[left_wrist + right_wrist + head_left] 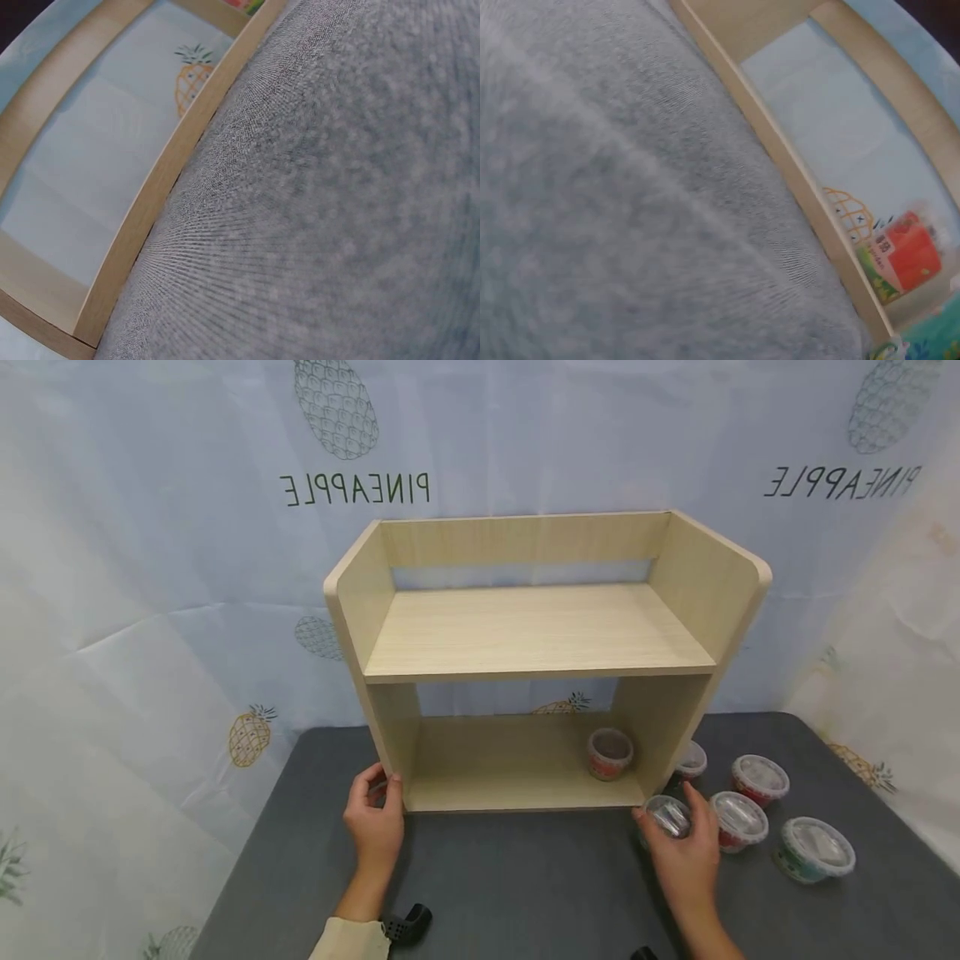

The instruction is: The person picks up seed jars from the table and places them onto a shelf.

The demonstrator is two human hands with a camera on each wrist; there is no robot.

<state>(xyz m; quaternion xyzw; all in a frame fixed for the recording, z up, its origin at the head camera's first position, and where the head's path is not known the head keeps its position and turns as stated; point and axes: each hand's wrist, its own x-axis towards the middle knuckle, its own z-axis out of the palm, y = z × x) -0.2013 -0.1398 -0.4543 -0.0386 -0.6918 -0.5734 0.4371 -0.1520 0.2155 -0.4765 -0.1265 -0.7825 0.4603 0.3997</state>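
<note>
1. Pineapple-print curtain (187,543) beyond both hands.
2. Dark table (517,885) beneath them.
3. Shelf (540,627) between them, long axis left-right, open front toward the person.
4. Left hand (375,822): bent beside the shelf; cannot tell its grip.
5. Right hand (686,856): pinches a lidded cup (667,817), lid up; other cups (740,821) rightward.

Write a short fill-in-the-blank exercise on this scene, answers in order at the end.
The shelf has ____ levels.
The tub inside it stands on the ____ level.
The hand nearest the outside tubs is the ____ one.
The cloth shows the mirrored word ____.

Missing words: two; lower; right; PINEAPPLE
</note>
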